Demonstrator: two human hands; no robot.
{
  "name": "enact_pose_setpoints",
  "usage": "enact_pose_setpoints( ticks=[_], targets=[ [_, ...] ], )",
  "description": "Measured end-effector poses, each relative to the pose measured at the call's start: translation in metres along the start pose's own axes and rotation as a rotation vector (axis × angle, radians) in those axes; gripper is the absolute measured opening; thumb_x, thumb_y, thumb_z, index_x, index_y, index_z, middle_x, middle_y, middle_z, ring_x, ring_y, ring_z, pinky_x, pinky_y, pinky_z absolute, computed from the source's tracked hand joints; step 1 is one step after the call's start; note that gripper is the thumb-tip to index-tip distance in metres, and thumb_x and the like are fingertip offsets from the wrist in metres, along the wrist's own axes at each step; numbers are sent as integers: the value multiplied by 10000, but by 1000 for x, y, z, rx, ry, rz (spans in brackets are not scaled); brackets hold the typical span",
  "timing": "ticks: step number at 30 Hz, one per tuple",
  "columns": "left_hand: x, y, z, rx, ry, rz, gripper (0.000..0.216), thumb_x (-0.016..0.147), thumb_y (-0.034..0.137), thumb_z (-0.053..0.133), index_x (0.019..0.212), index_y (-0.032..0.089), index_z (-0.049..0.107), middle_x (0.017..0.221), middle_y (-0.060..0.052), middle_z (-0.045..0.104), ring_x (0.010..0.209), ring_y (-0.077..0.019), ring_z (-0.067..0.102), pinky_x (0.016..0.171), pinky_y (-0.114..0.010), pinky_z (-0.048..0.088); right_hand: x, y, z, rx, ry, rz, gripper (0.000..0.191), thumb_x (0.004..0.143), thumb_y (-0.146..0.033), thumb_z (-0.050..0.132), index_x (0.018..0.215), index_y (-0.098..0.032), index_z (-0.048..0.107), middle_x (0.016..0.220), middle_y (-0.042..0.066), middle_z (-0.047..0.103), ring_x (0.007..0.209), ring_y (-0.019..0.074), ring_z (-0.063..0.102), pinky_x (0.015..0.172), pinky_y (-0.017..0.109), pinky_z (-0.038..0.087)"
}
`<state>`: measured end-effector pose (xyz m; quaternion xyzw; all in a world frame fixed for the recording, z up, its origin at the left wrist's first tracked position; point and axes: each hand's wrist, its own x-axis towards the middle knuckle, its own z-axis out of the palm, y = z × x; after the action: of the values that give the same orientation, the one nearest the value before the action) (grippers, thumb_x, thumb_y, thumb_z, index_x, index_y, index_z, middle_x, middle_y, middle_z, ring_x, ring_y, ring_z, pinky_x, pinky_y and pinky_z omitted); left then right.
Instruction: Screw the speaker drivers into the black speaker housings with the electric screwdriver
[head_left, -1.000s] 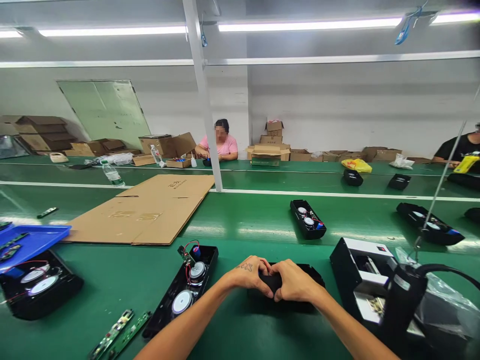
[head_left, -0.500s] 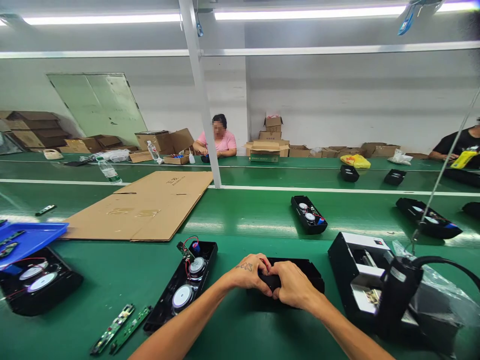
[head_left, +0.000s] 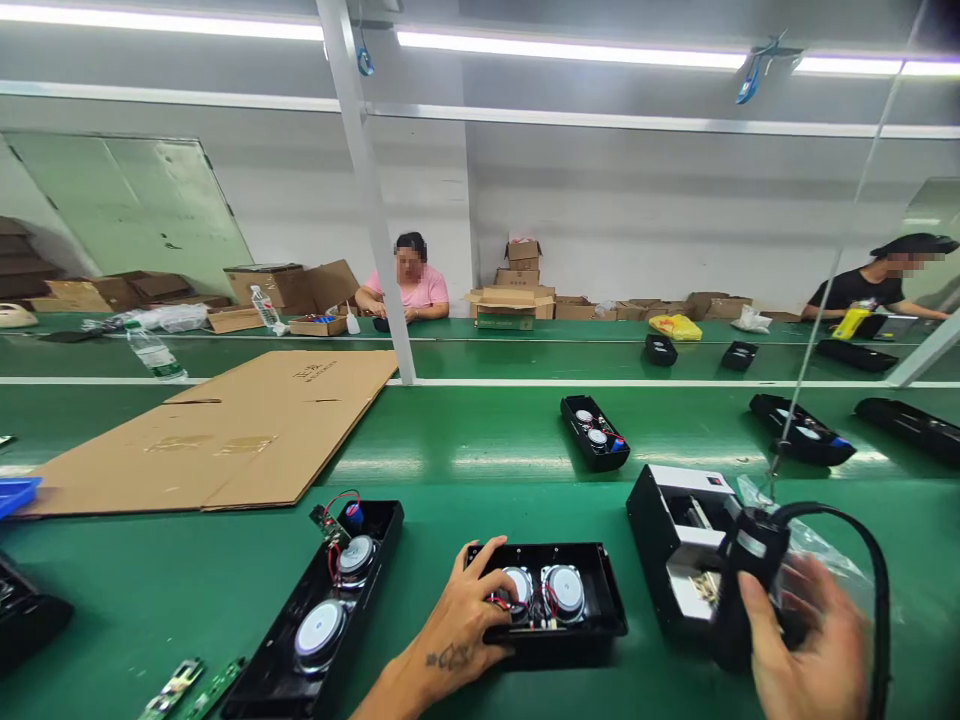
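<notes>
The left hand holds one end of the black case — thumb on the near side, fingers spread over the end. Two speakers sit inside, right by those fingertips. The right thumb touches the black tool — the right hand is blurry, so I cannot tell if its fingers squeeze it.

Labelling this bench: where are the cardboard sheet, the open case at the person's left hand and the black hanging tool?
Cardboard sheet (head_left: 225, 428): head view, on its upper face.
Open case (head_left: 566, 650): head view, on its front wall.
Hanging tool (head_left: 761, 561): head view, on its black body.
</notes>
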<state>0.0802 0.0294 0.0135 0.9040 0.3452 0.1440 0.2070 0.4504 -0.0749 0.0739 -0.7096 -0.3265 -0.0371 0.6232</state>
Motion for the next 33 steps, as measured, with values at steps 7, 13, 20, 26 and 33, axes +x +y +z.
enact_pose_setpoints(
  ticks=[7,13,20,26,33],
  targets=[
    [-5,-18,20,119,128,125,246,743,269,960,957,349,870,1145,-15,797,1596,-479,413,1306,-718,187,7,41,1,34,-380,313,701,710,-770,842,1146,-233,730,891,53,801,897,342,749,881,464,593],
    [-12,-17,48,239,295,162,346,641,155,912,916,353,843,1111,8,792,1576,-479,429,1306,-711,166,8,5,-6,515,-315,277,545,741,-603,945,977,-219,639,547,-70,582,448,151,524,512,312,432],
    [-4,3,69,291,527,356,252,623,231,929,799,306,764,980,7,772,1564,-449,427,1326,-646,114,40,-41,-14,692,-13,24,441,751,-403,991,1004,-207,688,636,-74,617,485,128,568,510,286,468],
    [2,22,63,182,643,390,224,683,241,921,751,278,711,951,25,738,1575,-364,451,1361,-544,129,40,-23,-1,426,-212,54,407,808,-485,946,912,-218,657,564,-40,617,458,167,552,471,320,450],
    [3,22,66,198,669,405,219,686,239,909,812,297,739,948,20,740,1589,-357,430,1366,-560,112,9,-28,-15,698,-526,95,237,959,-381,825,1062,-247,658,549,-69,565,422,136,531,451,268,444]
  ],
)
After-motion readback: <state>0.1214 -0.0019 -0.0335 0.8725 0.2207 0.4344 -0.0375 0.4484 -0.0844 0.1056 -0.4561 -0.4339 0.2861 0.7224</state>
